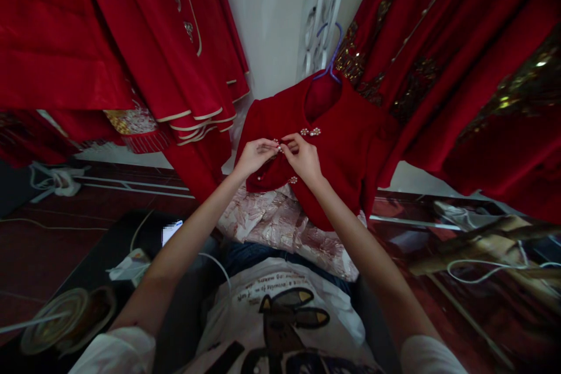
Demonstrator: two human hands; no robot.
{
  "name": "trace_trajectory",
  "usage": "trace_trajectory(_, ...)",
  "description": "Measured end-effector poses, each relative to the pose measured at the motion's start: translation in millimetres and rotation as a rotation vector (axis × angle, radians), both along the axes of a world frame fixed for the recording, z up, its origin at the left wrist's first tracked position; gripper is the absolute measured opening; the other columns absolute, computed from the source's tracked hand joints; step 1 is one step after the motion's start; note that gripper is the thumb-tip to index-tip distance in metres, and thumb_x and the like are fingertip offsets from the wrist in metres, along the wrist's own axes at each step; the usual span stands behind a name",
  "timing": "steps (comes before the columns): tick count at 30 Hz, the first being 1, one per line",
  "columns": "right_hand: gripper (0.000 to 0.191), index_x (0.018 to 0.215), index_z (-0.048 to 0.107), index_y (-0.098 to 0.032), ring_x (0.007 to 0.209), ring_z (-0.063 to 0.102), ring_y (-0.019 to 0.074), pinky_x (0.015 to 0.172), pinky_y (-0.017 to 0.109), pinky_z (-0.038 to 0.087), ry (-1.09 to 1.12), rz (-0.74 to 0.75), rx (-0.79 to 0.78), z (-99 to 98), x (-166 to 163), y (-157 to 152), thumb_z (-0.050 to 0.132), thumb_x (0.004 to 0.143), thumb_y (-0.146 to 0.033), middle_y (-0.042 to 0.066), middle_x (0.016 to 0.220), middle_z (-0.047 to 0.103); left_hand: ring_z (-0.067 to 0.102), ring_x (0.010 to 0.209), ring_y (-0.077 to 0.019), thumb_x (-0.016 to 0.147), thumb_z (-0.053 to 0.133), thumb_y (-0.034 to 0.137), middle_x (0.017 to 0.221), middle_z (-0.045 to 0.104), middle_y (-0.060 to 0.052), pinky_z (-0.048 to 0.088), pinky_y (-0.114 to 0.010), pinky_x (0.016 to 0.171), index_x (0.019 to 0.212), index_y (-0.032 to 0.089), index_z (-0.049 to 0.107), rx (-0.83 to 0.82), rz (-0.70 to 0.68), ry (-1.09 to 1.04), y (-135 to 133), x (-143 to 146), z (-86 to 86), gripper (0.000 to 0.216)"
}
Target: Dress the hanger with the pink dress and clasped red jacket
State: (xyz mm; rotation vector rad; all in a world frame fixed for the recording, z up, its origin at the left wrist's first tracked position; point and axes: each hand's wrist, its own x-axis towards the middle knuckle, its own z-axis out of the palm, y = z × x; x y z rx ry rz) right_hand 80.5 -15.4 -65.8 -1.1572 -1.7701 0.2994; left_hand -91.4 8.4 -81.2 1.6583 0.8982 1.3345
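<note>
In front of me a red jacket (346, 146) hangs on a blue hanger (332, 55). My left hand (258, 155) and my right hand (303, 158) meet at its front opening, fingertips pinched around a small pearl-like fastener (279, 147). Above them a beaded clasp (310, 132) sits at the neckline, its two parts close together. Lower down, another beaded piece (293, 180) shows on the right-hand edge. Below the jacket, shiny pale pink patterned fabric (272, 216) lies over my lap.
Red garments (153, 29) hang at the left, and red garments with gold sequins (460, 70) at the right. A black surface at lower left bears a plastic bowl (56, 318), a white plug-like block (130, 266) and a lit screen (170, 232). Wooden pieces (486, 245) and a white cable lie at right.
</note>
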Motion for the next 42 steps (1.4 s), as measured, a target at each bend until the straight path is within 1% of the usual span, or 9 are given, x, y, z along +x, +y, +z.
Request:
trace_trajectory(3, 0.033, 0.122, 0.061, -0.021, 0.073, 0.072, 0.0163, 0.071, 0.03, 0.057, 0.012, 0.009, -0.145, -3.8, 14, -7, 0.047, 0.093, -0.019, 0.004, 0.087, 0.074, 0.066, 0.085, -0.0138, 0.079, 0.067, 0.027, 0.101, 0.069, -0.009, 0.053, -0.033, 0.086, 0.113, 0.013, 0.062, 0.072, -0.055, 0.073, -14, -6, -4.2, 0.037)
trace_trajectory(5, 0.034, 0.123, 0.062, -0.018, 0.073, 0.072, 0.0157, 0.069, 0.028, 0.057, 0.016, 0.027, -0.21, -8.2, 29, -18, 0.044, 0.093, -0.017, 0.006, 0.09, 0.074, 0.065, 0.088, -0.0146, 0.084, 0.061, 0.028, 0.107, 0.067, -0.011, 0.052, -0.034, 0.087, 0.121, 0.015, 0.057, 0.087, -0.08, 0.192, -26, -13, -8.0, 0.04)
trace_trajectory(10, 0.021, 0.101, 0.068, -0.018, 0.069, 0.071, 0.0133, 0.065, 0.023, 0.056, -0.051, 0.021, -0.326, -26.4, 62, -46, 0.055, 0.086, -0.014, 0.004, 0.084, 0.074, 0.063, 0.096, -0.0212, 0.078, 0.068, 0.041, 0.118, 0.062, -0.015, 0.052, -0.036, 0.084, 0.115, 0.015, 0.059, -0.011, -0.037, 0.56, -44, -40, -14.9, 0.047)
trace_trajectory(13, 0.015, 0.095, 0.069, -0.018, 0.063, 0.068, 0.0128, 0.063, 0.024, 0.055, -0.046, 0.009, -0.354, -42.2, 65, -52, 0.06, 0.084, -0.018, 0.003, 0.078, 0.073, 0.064, 0.087, -0.0201, 0.066, 0.078, 0.039, 0.099, 0.065, -0.009, 0.052, -0.032, 0.076, 0.104, 0.017, 0.06, -0.012, 0.022, 0.683, -47, -50, -21.3, 0.048)
trace_trajectory(17, 0.012, 0.091, 0.068, -0.018, 0.065, 0.068, 0.0148, 0.064, 0.026, 0.054, -0.042, 0.032, -0.333, -62.7, 55, -53, 0.067, 0.082, -0.025, 0.003, 0.074, 0.072, 0.064, 0.069, -0.0152, 0.069, 0.074, 0.031, 0.074, 0.061, 0.001, 0.052, -0.028, 0.066, 0.096, 0.019, 0.052, -0.059, -0.009, 0.549, -54, -46, -34.2, 0.037)
trace_trajectory(24, 0.015, 0.079, 0.061, -0.018, 0.066, 0.066, 0.0152, 0.062, 0.026, 0.051, -0.019, 0.074, -0.321, -79.7, 43, -57, 0.071, 0.077, -0.03, 0.004, 0.076, 0.07, 0.066, 0.072, -0.0129, 0.075, 0.066, 0.022, 0.078, 0.066, 0.0, 0.054, -0.025, 0.068, 0.09, 0.019, 0.059, 0.029, -0.037, 0.535, -64, -35, -41.9, 0.017)
trace_trajectory(28, 0.017, 0.076, 0.059, -0.019, 0.069, 0.068, 0.016, 0.064, 0.026, 0.052, 0.068, 0.077, -0.333, -85.2, 39, -55, 0.071, 0.073, -0.03, 0.002, 0.074, 0.07, 0.066, 0.071, -0.0126, 0.075, 0.068, 0.022, 0.083, 0.069, -0.002, 0.054, -0.024, 0.064, 0.096, 0.019, 0.065, 0.009, -0.009, 0.544, -66, -30, -43.0, 0.021)
trace_trajectory(37, 0.025, 0.075, 0.061, -0.017, 0.074, 0.071, 0.0181, 0.069, 0.028, 0.056, 0.321, 0.265, -0.366, -79.4, 20, -48, 0.075, 0.07, -0.037, 0.006, 0.079, 0.073, 0.069, 0.074, -0.0133, 0.069, 0.069, 0.01, 0.082, 0.072, -0.003, 0.057, -0.027, 0.072, 0.094, 0.015, 0.066, -0.108, -0.005, 0.411, -59, -18, -44.5, 0.026)
trace_trajectory(42, 0.025, 0.075, 0.063, -0.018, 0.074, 0.071, 0.0189, 0.071, 0.03, 0.057, 0.375, 0.22, -0.334, -75.4, 3, -34, 0.075, 0.07, -0.038, 0.007, 0.079, 0.073, 0.07, 0.07, -0.0152, 0.068, 0.076, 0.02, 0.075, 0.073, -0.003, 0.058, -0.029, 0.071, 0.086, 0.016, 0.067, -0.152, 0.042, 0.345, -49, -19, -49.5, 0.021)
